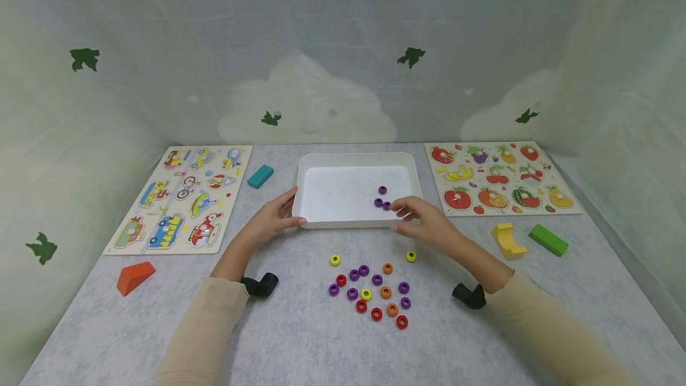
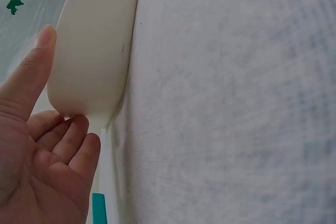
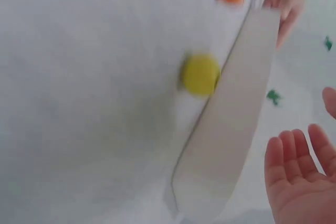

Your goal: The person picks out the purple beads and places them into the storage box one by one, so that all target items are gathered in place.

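A shallow white tray (image 1: 348,224) lies in the middle of the table, with three purple beads (image 1: 382,190) in its right half. My left hand (image 1: 273,219) holds the tray's near left corner, thumb at the front rim and fingers along the left side. In the left wrist view, the fingertips (image 2: 79,124) touch the tray's rounded corner. Over the tray's near right part hovers my right hand (image 1: 426,222), fingers loosely bent beside the purple beads. The right wrist view shows no bead in that hand. Several purple, red, orange and yellow beads (image 1: 377,280) are scattered in front of the tray.
A vehicle puzzle board (image 1: 225,237) lies at left, a fruit puzzle board (image 1: 563,207) at right. Around them are a teal block (image 1: 260,176), an orange wedge (image 1: 134,277), a yellow arch block (image 1: 507,241) and a green block (image 1: 549,240).
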{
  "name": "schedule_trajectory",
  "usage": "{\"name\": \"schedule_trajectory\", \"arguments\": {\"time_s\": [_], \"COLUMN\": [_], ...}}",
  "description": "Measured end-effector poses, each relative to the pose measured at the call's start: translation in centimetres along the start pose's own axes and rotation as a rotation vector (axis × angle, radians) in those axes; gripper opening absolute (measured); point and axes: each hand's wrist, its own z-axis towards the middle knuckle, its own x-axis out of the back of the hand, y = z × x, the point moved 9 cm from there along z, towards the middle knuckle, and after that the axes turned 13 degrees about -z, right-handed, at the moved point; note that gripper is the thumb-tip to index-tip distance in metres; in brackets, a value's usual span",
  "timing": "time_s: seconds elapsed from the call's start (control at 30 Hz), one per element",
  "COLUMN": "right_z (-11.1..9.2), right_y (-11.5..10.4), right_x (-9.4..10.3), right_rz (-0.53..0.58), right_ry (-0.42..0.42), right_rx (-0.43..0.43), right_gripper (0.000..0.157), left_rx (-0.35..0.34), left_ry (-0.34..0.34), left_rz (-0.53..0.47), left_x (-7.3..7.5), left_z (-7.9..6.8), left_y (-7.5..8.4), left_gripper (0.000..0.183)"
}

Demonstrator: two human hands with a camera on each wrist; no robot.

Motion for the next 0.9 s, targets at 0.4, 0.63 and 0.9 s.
{"name": "schedule_trajectory", "arguments": {"time_s": [0.4,0.63,0.9], "right_z": [-7.2,-8.3,-8.1], "right_y": [-0.3,0.0,0.1], "right_x": [-4.8,-6.1,-6.3], "right_rz": [0.065,0.012,-0.053], "right_ry": [-0.309,-0.41,-0.408], "right_rx": [0.016,0.037,0.075], "right_gripper": [0.035,0.019,0.017], "left_rx": [0.018,0.012,-0.005], "left_ry": [0.0,-0.003,0.008], "left_rz": [-0.011,-0.01,0.023], "left_x": [-0.9,-0.5,-0.1], "left_z": [-1.4,-0.6,0.1], "left_y": [2.9,1.3,0.1], "left_gripper": [0.078,0.082,0.084]}}
